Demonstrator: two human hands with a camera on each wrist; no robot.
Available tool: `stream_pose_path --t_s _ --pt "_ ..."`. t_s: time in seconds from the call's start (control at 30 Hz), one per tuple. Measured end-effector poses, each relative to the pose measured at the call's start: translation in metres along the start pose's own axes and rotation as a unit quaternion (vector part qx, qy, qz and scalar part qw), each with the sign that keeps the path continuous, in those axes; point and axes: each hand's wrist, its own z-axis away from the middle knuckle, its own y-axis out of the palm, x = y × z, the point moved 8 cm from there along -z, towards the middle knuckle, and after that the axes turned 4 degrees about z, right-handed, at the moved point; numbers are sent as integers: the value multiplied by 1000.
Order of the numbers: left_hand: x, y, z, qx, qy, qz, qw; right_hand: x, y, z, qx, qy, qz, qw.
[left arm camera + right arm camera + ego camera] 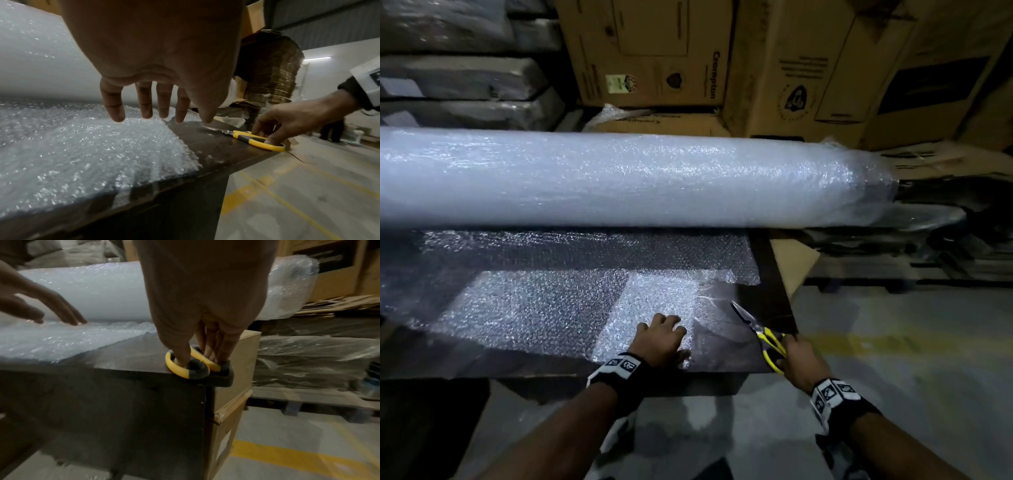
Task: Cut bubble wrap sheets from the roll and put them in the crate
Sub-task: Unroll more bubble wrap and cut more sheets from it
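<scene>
By the right hand (803, 359) the scissors (767, 337) have yellow and black handles; under the left hand (661, 339) the bubble wrap (534, 301) is clear with small bubbles, on a dark brown table (770, 301).

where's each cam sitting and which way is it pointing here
Head: worn high, facing forward and down at the bubble wrap roll and table; both forearms show.
Left wrist: looks along the left hand toward the sheet.
Right wrist: looks along the right hand down at the scissors.
All three share the roll, and each shows both hands.
</scene>
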Motion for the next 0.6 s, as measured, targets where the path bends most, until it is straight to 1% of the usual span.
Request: stream_pose_path --t_s 0.17,0.27,0.33,0.37,0.4,0.43,0.5,0.6 --pt "-23 2 13 -14 -93 30 995 -5 -5 -10 31 -35 13 999" --pt "-29 4 21 -8 -145 57 988 0 -8 -21 51 -75 10 996" --pt "-29 5 24 -12 -167 68 984 6 -16 -30 50 -93 -38 994" --pt "-30 5 23 -13 -176 71 982 9 -21 -35 61 -100 -87 989" --pt "-30 4 21 -17 -181 76 980 15 -22 -41 88 -112 -146 979" --pt "-28 1 17 -24 -186 80 979 23 -21 -47 130 -127 -211 960" --pt "-25 -4 3 -35 -195 88 976 40 -20 -56 206 -141 -326 912" --pt "-18 -12 -33 -49 -221 93 970 57 -25 -72 259 -116 -447 849"
